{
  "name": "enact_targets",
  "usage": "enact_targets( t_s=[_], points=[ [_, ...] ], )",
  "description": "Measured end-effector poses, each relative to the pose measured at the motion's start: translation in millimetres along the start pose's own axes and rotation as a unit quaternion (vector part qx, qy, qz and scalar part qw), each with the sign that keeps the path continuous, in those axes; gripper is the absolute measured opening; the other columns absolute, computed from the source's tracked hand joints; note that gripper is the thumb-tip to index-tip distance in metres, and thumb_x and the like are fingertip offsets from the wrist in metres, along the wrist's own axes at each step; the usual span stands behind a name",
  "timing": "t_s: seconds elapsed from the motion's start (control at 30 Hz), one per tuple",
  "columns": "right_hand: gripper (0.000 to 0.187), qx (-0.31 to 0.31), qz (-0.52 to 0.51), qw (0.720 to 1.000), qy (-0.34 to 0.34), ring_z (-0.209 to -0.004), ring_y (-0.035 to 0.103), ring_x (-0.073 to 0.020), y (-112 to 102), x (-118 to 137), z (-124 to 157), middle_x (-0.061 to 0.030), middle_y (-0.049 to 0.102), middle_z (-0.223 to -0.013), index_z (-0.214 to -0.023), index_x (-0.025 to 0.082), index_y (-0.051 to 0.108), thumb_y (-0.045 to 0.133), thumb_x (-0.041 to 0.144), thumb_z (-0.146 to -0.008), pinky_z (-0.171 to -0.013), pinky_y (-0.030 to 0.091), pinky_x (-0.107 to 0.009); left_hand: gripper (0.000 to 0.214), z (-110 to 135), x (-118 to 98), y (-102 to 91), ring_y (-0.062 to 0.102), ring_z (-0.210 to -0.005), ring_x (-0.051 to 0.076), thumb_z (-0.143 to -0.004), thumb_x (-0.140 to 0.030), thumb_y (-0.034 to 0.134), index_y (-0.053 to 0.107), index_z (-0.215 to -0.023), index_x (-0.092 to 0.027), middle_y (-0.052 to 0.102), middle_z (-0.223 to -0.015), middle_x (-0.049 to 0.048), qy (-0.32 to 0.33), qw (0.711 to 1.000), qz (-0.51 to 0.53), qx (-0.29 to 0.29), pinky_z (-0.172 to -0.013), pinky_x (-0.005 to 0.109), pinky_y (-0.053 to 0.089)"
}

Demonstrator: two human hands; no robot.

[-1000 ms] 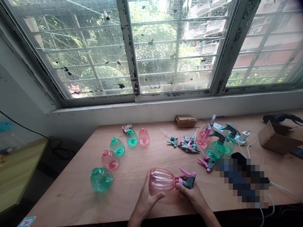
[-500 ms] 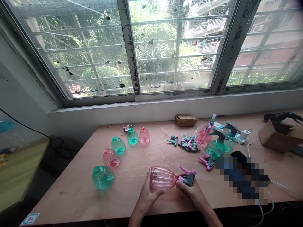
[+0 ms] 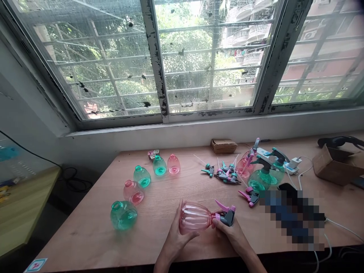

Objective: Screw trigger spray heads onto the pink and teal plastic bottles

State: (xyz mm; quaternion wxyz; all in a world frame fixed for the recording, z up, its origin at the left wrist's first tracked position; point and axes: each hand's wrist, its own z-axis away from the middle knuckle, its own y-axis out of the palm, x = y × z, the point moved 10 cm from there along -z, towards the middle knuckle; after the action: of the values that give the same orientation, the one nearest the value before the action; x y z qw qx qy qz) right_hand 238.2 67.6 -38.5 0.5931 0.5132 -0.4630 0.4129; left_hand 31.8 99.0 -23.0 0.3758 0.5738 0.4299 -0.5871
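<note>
A pink ribbed spray bottle (image 3: 195,218) lies on its side above the near edge of the wooden table (image 3: 176,189). My left hand (image 3: 175,240) is wrapped round the bottle's body. My right hand (image 3: 227,233) is closed on the bottle's neck, where a grey and pink trigger head (image 3: 226,214) is fitted. Several bare bottles, green (image 3: 123,215) and pink (image 3: 132,191), stand at the left of the table. At the right lies a heap of loose trigger heads (image 3: 226,172).
Finished green spray bottles (image 3: 265,176) and a pink one (image 3: 246,163) stand at the right, with a power strip (image 3: 288,163) and cables behind. A brown cardboard box (image 3: 331,165) sits at the far right. A small box (image 3: 223,145) lies by the window wall.
The bottle and both hands have stayed at much the same spot; the right hand's fingers have shifted slightly at the neck.
</note>
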Motion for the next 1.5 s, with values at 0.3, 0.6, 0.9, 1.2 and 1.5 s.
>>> enact_targets(
  t_s=[0.3, 0.6, 0.9, 1.2, 1.5],
  points=[
    [0.045, 0.0, -0.016, 1.0, 0.0, -0.046, 0.05, -0.0134, 4, 1, 1, -0.0008, 0.067, -0.063, -0.093, 0.019, 0.063, 0.082, 0.054, -0.073, -0.047, 0.039, -0.028, 0.112, 2, -8, 0.1, 0.032, -0.15, 0.035, -0.068, -0.055, 0.084, 0.024, -0.159, -0.024, 0.036, -0.163, 0.0138, 0.001, 1.0, 0.029, -0.009, -0.125, 0.049, 0.022],
    [0.045, -0.014, -0.008, 1.0, 0.002, -0.047, 0.053, -0.0152, 1, 0, 0, -0.0018, 0.069, -0.062, -0.086, 0.019, 0.063, 0.081, 0.057, -0.072, -0.049, 0.038, -0.028, 0.119, 3, -16, -0.9, 0.028, -0.152, 0.033, -0.062, -0.047, 0.09, 0.022, -0.159, -0.032, 0.034, -0.165, 0.0087, 0.001, 1.0, 0.016, -0.013, -0.126, 0.048, 0.018],
    [0.041, -0.012, -0.004, 1.0, -0.002, -0.048, 0.054, -0.0156, -1, -2, -3, -0.0026, 0.07, -0.065, -0.084, 0.019, 0.063, 0.08, 0.056, -0.075, -0.051, 0.039, -0.03, 0.11, 3, -13, -0.3, 0.039, -0.147, 0.035, -0.068, -0.052, 0.085, 0.027, -0.158, -0.024, 0.048, -0.156, 0.0128, -0.016, 1.0, 0.015, -0.009, -0.124, 0.048, 0.025],
    [0.041, 0.012, 0.006, 1.0, -0.001, -0.05, 0.058, -0.0189, 1, -3, -3, -0.0052, 0.072, -0.064, -0.08, 0.018, 0.068, 0.08, 0.057, -0.074, -0.052, 0.044, -0.032, 0.121, 4, -5, 0.5, 0.046, -0.141, 0.038, -0.063, -0.059, 0.086, 0.021, -0.159, -0.024, 0.053, -0.15, 0.0152, -0.016, 1.0, 0.018, -0.002, -0.121, 0.051, 0.032],
    [0.042, 0.027, -0.003, 1.0, 0.001, -0.054, 0.066, -0.021, 7, -1, -4, -0.0083, 0.074, -0.067, -0.076, 0.017, 0.068, 0.076, 0.059, -0.078, -0.053, 0.049, -0.032, 0.118, 3, -2, -0.6, 0.029, -0.152, 0.033, -0.066, -0.045, 0.089, 0.017, -0.159, -0.033, 0.032, -0.165, 0.0086, 0.018, 1.0, -0.017, -0.018, -0.126, 0.045, 0.022]
  ],
)
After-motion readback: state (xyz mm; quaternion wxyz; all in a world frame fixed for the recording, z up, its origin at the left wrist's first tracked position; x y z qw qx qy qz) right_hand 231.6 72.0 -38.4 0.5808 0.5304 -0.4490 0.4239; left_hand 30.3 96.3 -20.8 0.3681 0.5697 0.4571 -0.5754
